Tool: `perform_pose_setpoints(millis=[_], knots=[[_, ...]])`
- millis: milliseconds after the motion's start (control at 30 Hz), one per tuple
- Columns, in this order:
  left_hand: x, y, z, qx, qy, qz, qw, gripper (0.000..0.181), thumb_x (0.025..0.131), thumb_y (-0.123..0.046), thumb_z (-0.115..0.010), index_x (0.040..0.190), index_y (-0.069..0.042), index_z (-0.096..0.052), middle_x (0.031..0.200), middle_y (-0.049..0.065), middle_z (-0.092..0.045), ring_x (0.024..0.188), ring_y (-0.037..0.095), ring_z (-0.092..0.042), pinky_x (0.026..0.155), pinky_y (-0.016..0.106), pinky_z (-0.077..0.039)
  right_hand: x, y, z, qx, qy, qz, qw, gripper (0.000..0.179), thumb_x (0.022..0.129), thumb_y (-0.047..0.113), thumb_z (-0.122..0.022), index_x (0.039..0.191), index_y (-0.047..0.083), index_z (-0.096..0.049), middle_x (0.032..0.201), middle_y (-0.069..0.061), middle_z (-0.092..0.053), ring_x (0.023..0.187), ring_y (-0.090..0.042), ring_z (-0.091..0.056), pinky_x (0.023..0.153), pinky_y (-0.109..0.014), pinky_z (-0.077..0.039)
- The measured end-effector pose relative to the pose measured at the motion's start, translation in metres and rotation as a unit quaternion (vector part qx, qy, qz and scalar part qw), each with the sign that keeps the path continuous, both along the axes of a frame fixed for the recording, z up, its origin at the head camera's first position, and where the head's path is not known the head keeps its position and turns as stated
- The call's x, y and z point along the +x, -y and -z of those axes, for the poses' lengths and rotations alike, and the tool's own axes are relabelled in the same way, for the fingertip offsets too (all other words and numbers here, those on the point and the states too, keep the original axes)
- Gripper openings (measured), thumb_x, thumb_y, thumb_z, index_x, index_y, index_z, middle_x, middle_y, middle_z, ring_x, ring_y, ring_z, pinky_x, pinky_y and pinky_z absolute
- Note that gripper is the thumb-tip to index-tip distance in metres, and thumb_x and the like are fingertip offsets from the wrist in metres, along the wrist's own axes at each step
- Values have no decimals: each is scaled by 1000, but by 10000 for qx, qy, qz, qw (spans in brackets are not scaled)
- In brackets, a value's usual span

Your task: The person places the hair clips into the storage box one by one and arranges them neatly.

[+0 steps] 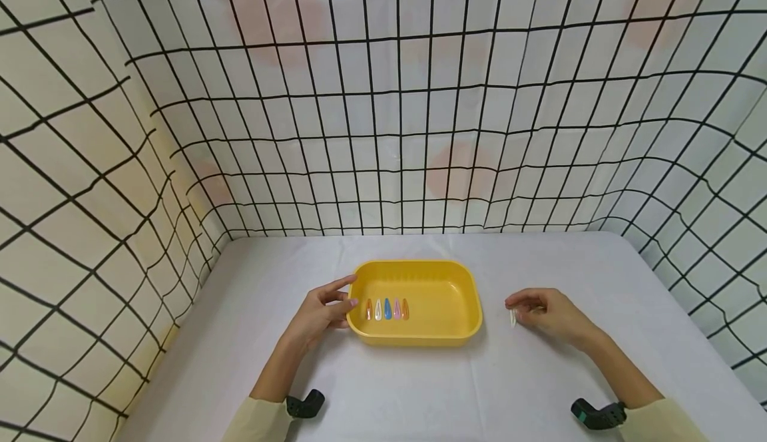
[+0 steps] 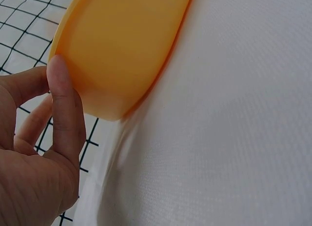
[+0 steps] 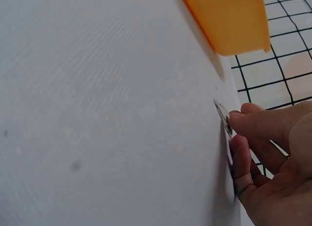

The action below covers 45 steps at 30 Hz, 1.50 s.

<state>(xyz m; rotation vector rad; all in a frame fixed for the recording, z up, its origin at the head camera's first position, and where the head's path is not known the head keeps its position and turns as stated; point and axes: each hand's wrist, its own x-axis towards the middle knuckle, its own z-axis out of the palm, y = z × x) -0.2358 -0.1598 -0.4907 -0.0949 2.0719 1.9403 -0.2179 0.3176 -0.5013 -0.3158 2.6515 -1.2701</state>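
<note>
A yellow plastic tray (image 1: 443, 339) stands on the table. Inside, toward its left end, several snap hair clips (image 1: 387, 309) lie in a row: orange, white, blue, pink and light orange. My left hand (image 1: 320, 313) pinches the tray's left rim, thumb on the inner side; the left wrist view shows the fingers (image 2: 61, 84) at the tray's edge. Right of the tray, my right hand (image 1: 542, 312) pinches a pale snap hair clip (image 1: 512, 318) between thumb and fingertips. In the right wrist view that clip (image 3: 223, 114) points away from the fingers, close over the white cloth.
A white cloth (image 1: 419, 395) covers the table. Black wire grid panels (image 1: 398, 129) backed with pale fabric stand along the back and both sides. Each wrist wears a black device, the left one (image 1: 305, 403) and the right one (image 1: 599, 415).
</note>
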Motion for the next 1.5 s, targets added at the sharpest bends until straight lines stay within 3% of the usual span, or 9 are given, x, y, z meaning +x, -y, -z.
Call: perform_pose_setpoints(millis=[133, 433, 933, 1167, 1333, 1500], knots=[[0, 0, 0, 35, 59, 3, 10000, 57, 90, -9, -80, 142, -26, -64, 113, 13, -61, 64, 16, -67, 63, 27, -63, 1, 0, 4, 234, -168, 68, 9996, 23, 93, 10, -74, 116, 10, -74, 111, -4, -73, 91, -12, -57, 73, -18, -54], [0, -1, 0, 45, 55, 17, 10000, 57, 91, -7, -77, 143, -26, -63, 113, 13, -61, 64, 16, -68, 62, 27, -63, 3, 4, 4, 371, -126, 278, 9988, 22, 92, 15, -77, 113, 8, -74, 97, -3, -68, 85, -13, -57, 68, -19, -53], [0, -1, 0, 69, -11, -4, 10000, 56, 91, -7, -77, 142, -26, -64, 113, 14, -60, 64, 16, -66, 62, 26, -63, 1, 8, -6, 988, -501, 139, 9937, 8, 92, 15, -76, 99, 13, -79, 83, 3, -64, 76, -11, -54, 62, -20, -47], [0, -1, 1, 53, 23, -13, 10000, 57, 90, -8, -78, 142, -27, -64, 113, 14, -61, 64, 16, -66, 63, 27, -63, -2, 8, -6, 1135, -425, 191, 9924, 7, 92, 20, -76, 96, 15, -76, 88, 3, -68, 81, -15, -56, 65, -22, -49], [-1, -1, 0, 27, 25, -21, 10000, 56, 90, -7, -78, 142, -26, -64, 112, 14, -61, 65, 17, -67, 63, 27, -63, -4, 5, -5, 1052, -458, 269, 9930, 10, 92, 22, -77, 97, 13, -75, 85, 2, -68, 79, -15, -58, 65, -21, -51], [-1, 0, 1, -2, 40, -32, 10000, 57, 90, -8, -79, 141, -27, -64, 113, 14, -62, 64, 17, -67, 63, 27, -63, -3, 3, -3, 389, -12, 419, 9984, 23, 93, 20, -77, 108, 3, -73, 88, -4, -71, 79, -15, -66, 65, -23, -59]])
